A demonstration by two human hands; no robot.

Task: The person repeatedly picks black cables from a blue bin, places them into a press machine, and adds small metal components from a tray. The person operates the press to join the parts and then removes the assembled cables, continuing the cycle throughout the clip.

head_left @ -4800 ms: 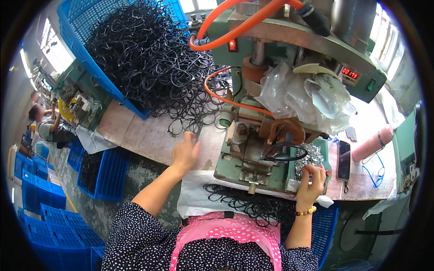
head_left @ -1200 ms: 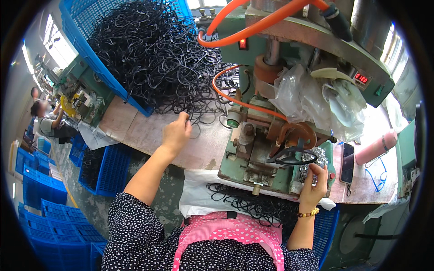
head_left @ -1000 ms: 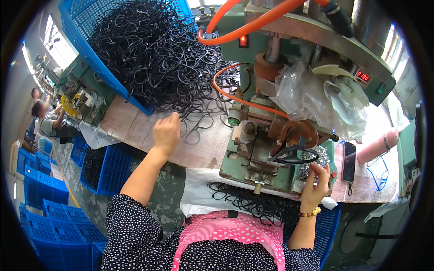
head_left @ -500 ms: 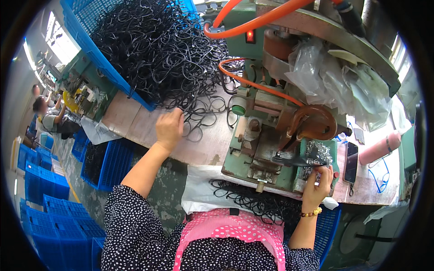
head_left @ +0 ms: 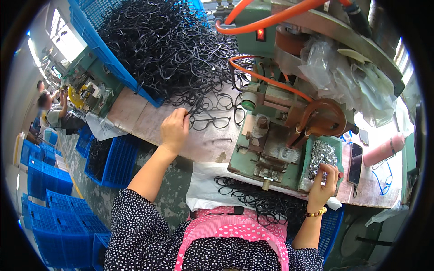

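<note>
My left hand (head_left: 174, 132) is closed in a pinch at the end of a black eyeglass frame (head_left: 212, 121) lying on the table, in front of a big heap of black eyeglass frames (head_left: 162, 49). My right hand (head_left: 323, 183) is over the near edge of a green tray (head_left: 304, 174) of small silvery metal pieces (head_left: 323, 156). Its thumb and fingers are pressed together; what is between them, if anything, is too small to tell. Between my hands stands a green machine (head_left: 246, 161) with a metal work block (head_left: 282, 144).
Orange hoses (head_left: 266, 74) loop over the machine. A blue crate (head_left: 110, 58) holds part of the heap. More frames (head_left: 257, 196) lie at my lap. A phone (head_left: 355, 162) and pink bottle (head_left: 384, 150) stand right. Blue crates (head_left: 47, 180) line the left; people work beyond.
The dark, blurred thing beside my right hand across the machine is gone from there. My right fingers are now at the metal pieces. My left hand stays by the frames; the view has shifted slightly.
</note>
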